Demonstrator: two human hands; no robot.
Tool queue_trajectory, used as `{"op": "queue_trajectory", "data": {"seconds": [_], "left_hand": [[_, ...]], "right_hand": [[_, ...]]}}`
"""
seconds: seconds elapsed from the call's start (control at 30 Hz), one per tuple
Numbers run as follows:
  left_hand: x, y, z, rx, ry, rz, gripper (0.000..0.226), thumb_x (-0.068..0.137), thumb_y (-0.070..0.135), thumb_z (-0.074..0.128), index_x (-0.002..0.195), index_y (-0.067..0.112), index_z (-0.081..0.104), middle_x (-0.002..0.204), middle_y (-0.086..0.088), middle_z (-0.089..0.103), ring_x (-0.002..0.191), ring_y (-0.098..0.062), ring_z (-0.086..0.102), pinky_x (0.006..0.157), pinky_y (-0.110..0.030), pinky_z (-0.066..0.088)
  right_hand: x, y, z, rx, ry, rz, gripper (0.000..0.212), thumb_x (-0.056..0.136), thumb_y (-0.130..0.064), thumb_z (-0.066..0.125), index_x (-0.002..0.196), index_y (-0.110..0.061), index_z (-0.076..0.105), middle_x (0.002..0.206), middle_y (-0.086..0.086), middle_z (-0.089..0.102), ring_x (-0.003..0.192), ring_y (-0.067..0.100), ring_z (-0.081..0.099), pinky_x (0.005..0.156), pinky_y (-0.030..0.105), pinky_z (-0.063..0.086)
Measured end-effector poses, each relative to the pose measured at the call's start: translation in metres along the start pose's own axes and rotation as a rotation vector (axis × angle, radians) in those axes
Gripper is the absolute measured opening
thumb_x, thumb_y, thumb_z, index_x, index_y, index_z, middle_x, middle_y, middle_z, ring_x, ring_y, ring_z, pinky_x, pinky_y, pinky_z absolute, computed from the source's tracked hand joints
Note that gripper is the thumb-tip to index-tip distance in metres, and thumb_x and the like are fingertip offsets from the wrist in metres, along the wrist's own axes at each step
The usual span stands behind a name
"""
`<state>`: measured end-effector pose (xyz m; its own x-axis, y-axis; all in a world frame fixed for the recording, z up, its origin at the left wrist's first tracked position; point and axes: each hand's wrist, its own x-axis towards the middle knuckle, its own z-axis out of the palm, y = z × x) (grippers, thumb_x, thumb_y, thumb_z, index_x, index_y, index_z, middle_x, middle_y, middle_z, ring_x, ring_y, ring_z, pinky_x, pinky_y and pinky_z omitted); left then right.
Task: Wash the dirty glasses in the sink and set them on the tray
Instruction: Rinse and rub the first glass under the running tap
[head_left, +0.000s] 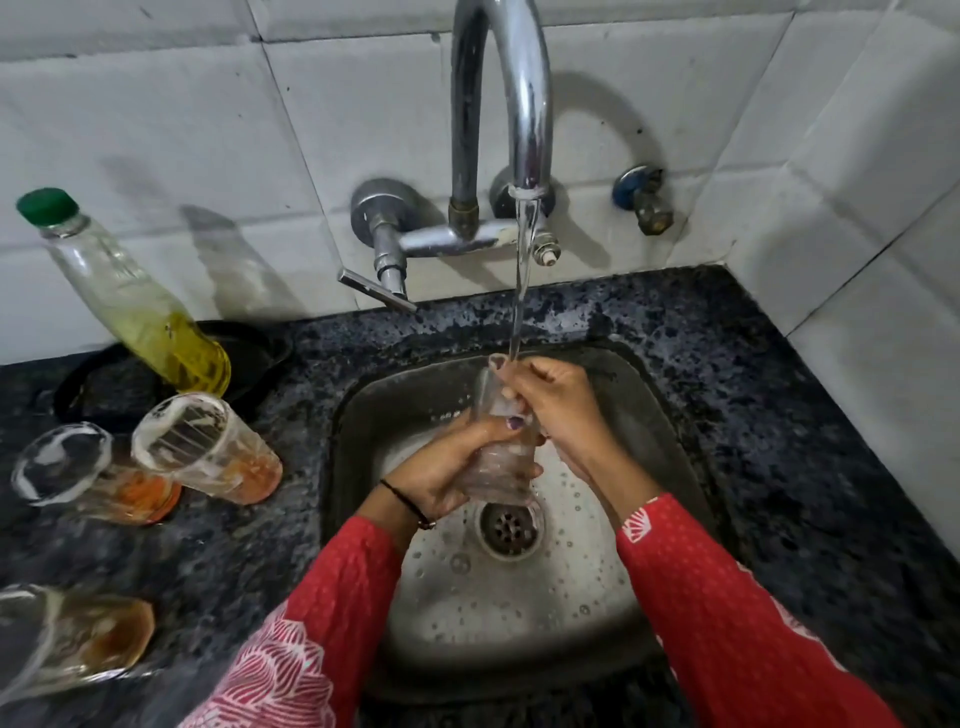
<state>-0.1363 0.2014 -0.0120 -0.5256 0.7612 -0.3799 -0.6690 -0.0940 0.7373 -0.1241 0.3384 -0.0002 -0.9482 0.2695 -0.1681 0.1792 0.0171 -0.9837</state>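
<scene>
White tiled wall (171, 130) backs a dark speckled worktop (769, 426), which runs into a corner on the right. A steel sink (519, 613) is set into the worktop, its floor wet and beaded with drops and its drain (509, 527) near the middle. A tall curved tap (524, 104) on the wall is running, and a thin stream of water (521, 280) falls towards the sink.

On the left of the worktop stands a clear bottle (130, 296) with a green cap and yellow liquid in its lower part. Behind it lies a dark round object (254, 348), perhaps a pan or tray; the view is too dim to tell.

Three dirty glasses stand on the worktop left of the sink, all with orange or brown residue. The first glass (208, 447) and second glass (93, 473) are just beside each other in front of the bottle. The third glass (67, 639) stands apart at the lower left edge.

Both arms wear red patterned sleeves (727, 623).

Over the sink, under the stream, is the held glass (496, 467), mouth up. The left hand (441, 467) has its grip wrapped round the lower part. The right hand (561, 410) has its grip closed on the upper wall, fingertips at the rim.
</scene>
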Motion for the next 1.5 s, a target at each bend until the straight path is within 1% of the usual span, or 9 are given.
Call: {"op": "queue_trajectory", "data": {"seconds": [0.13, 0.33, 0.5, 0.73, 0.9, 1.0, 1.1, 1.3, 1.5], "left_hand": [[0.014, -0.011, 0.004, 0.744, 0.386, 0.219, 0.072, 0.073, 0.008, 0.077, 0.13, 0.017, 0.033, 0.104, 0.002, 0.061, 0.094, -0.016, 0.064, 0.082, -0.036, 0.056], [-0.002, 0.0, 0.003, -0.108, 0.03, 0.024, 0.037, 0.083, 0.015, 0.061, 0.119, 0.017, 0.053, 0.098, -0.009, 0.068, 0.073, -0.025, 0.068, 0.06, -0.039, 0.058], [0.016, -0.016, -0.006, 0.762, 0.363, 0.197, 0.062, 0.073, 0.011, 0.076, 0.122, 0.018, 0.04, 0.108, -0.003, 0.061, 0.093, -0.014, 0.062, 0.083, -0.03, 0.051], [0.0, 0.0, -0.006, -0.068, 0.056, 0.047, 0.042, 0.081, 0.018, 0.062, 0.122, 0.015, 0.051, 0.097, -0.008, 0.066, 0.073, -0.025, 0.066, 0.059, -0.037, 0.057], [0.017, -0.018, -0.009, 0.912, 0.421, 0.25, 0.088, 0.072, 0.013, 0.079, 0.141, 0.017, 0.024, 0.116, 0.009, 0.054, 0.099, -0.003, 0.056, 0.081, -0.016, 0.047], [0.011, -0.011, -0.016, 0.475, 0.272, 0.123, 0.08, 0.07, 0.019, 0.077, 0.138, 0.014, 0.035, 0.127, -0.006, 0.058, 0.106, -0.016, 0.06, 0.094, -0.037, 0.051], [-0.001, -0.002, -0.02, -0.028, 0.037, -0.11, 0.045, 0.078, 0.026, 0.063, 0.121, 0.013, 0.057, 0.11, -0.012, 0.067, 0.082, -0.028, 0.067, 0.068, -0.044, 0.058], [0.014, -0.018, -0.012, 0.914, 0.377, 0.167, 0.078, 0.074, 0.012, 0.078, 0.135, 0.019, 0.029, 0.113, 0.002, 0.06, 0.096, -0.011, 0.059, 0.072, -0.012, 0.044], [0.003, 0.0, -0.021, 0.175, 0.079, 0.035, 0.048, 0.08, 0.015, 0.063, 0.126, 0.017, 0.052, 0.116, -0.009, 0.064, 0.094, -0.023, 0.064, 0.07, -0.037, 0.058]], "right_hand": [[0.009, 0.002, 0.006, -0.505, -0.051, -0.006, 0.031, 0.09, -0.027, 0.061, 0.066, -0.008, 0.063, 0.053, 0.001, 0.056, 0.047, 0.009, 0.051, 0.052, 0.024, 0.041], [0.0, 0.007, 0.002, 0.207, 0.037, 0.059, 0.023, 0.088, -0.02, 0.064, 0.066, -0.012, 0.066, 0.056, -0.001, 0.06, 0.052, 0.009, 0.051, 0.052, 0.021, 0.044], [0.006, 0.007, 0.008, -0.487, -0.045, 0.067, 0.034, 0.09, -0.026, 0.059, 0.068, -0.001, 0.066, 0.058, 0.01, 0.063, 0.053, 0.016, 0.058, 0.058, 0.03, 0.046], [-0.005, -0.002, 0.007, 0.168, -0.005, 0.028, 0.024, 0.089, -0.019, 0.062, 0.066, -0.011, 0.063, 0.062, 0.002, 0.061, 0.053, 0.009, 0.056, 0.055, 0.021, 0.047], [0.003, 0.003, 0.015, -0.494, -0.082, 0.091, 0.033, 0.091, -0.026, 0.057, 0.059, -0.02, 0.057, 0.06, 0.001, 0.062, 0.055, 0.011, 0.057, 0.059, 0.026, 0.047], [-0.003, 0.006, 0.013, -0.076, -0.037, 0.103, 0.026, 0.092, -0.016, 0.058, 0.067, -0.012, 0.06, 0.058, 0.0, 0.058, 0.051, 0.006, 0.052, 0.055, 0.018, 0.044], [-0.008, 0.007, 0.01, 0.194, 0.021, 0.088, 0.023, 0.09, -0.012, 0.06, 0.068, -0.011, 0.062, 0.06, -0.001, 0.058, 0.053, 0.006, 0.051, 0.059, 0.02, 0.044], [-0.003, 0.013, 0.013, -0.313, -0.042, 0.195, 0.026, 0.091, -0.014, 0.055, 0.066, -0.01, 0.061, 0.056, 0.003, 0.058, 0.053, 0.012, 0.054, 0.055, 0.023, 0.043], [-0.011, 0.013, 0.008, 0.238, 0.004, 0.13, 0.026, 0.09, -0.018, 0.06, 0.065, -0.011, 0.061, 0.062, 0.005, 0.057, 0.058, 0.011, 0.053, 0.063, 0.024, 0.042]]}}
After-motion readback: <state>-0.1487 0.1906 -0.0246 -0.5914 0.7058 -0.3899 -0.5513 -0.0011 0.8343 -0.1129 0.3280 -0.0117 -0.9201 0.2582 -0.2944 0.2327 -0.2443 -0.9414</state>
